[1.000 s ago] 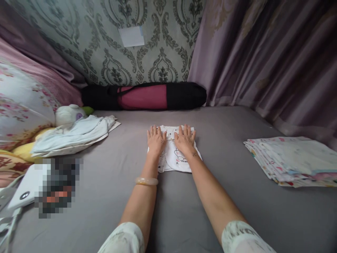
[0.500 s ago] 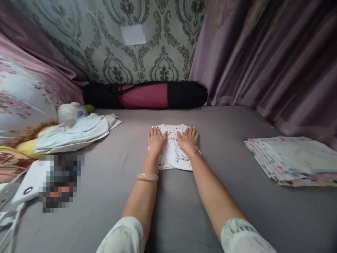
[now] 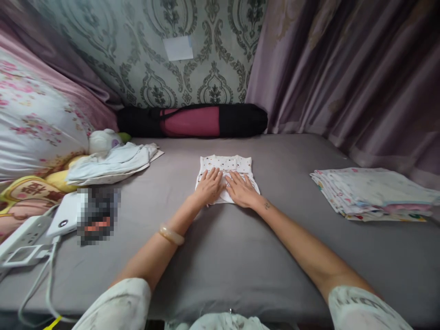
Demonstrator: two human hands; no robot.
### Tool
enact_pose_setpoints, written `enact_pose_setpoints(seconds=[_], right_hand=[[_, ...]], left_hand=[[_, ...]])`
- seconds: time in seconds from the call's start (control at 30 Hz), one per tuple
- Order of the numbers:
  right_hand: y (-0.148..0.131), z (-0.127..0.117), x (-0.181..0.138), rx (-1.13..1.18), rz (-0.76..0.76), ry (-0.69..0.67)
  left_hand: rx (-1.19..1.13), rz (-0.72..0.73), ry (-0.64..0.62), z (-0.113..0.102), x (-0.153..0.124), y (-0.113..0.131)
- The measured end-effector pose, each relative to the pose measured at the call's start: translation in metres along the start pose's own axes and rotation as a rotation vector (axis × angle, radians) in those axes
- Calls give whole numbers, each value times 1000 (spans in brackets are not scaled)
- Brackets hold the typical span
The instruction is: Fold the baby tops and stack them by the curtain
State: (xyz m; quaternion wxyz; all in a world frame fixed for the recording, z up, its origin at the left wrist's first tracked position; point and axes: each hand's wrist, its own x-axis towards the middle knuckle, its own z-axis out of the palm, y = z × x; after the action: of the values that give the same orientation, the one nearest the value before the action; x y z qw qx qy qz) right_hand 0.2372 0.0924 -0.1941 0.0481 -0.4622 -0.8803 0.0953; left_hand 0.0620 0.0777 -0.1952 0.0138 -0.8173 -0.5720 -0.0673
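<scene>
Near the middle of the grey bedsheet (image 3: 220, 256), a folded spotted white garment (image 3: 226, 163) lies beneath the left hand (image 3: 209, 185) and right hand (image 3: 243, 189), both palms down, fingers extended, clamped on nothing, presumably so broad contact keeps its layers flat

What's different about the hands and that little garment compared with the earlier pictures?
The left hand and right hand have slid from the garment's far part back toward the person, and closer together. Both stay flat on it; nothing was gripped or let go. The folded stack and long black-and-red bag stayed put.
</scene>
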Motion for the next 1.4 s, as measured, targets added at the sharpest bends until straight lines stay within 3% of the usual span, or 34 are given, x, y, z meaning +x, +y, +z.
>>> enact_pose_setpoints(seconds=[0.1, 0.27, 0.4, 0.53, 0.73, 1.0, 1.23, 1.4], right_hand=[[3, 9, -7, 3, -27, -7], [1, 9, -3, 2, -8, -14], [6, -2, -9, 12, -39, -60], [21, -12, -31, -14, -59, -35], [31, -7, -51, -19, -87, -52], [31, -6, -49, 24, -58, -72], [38, -6, -44, 38, 108, -6], [45, -13, -57, 41, -19, 34]], left_hand=[[-33, 44, -28, 7, -17, 1], [-99, -5, -103, 15, -16, 0], [-119, 33, -129, 9, -20, -8], [-103, 92, -101, -2, -41, -23], [-147, 93, -194, -3, -57, -36], [-123, 105, -163, 4, -55, -37], [-168, 87, -166, 0, -54, -35], [-254, 85, -56, -11, -69, -40]])
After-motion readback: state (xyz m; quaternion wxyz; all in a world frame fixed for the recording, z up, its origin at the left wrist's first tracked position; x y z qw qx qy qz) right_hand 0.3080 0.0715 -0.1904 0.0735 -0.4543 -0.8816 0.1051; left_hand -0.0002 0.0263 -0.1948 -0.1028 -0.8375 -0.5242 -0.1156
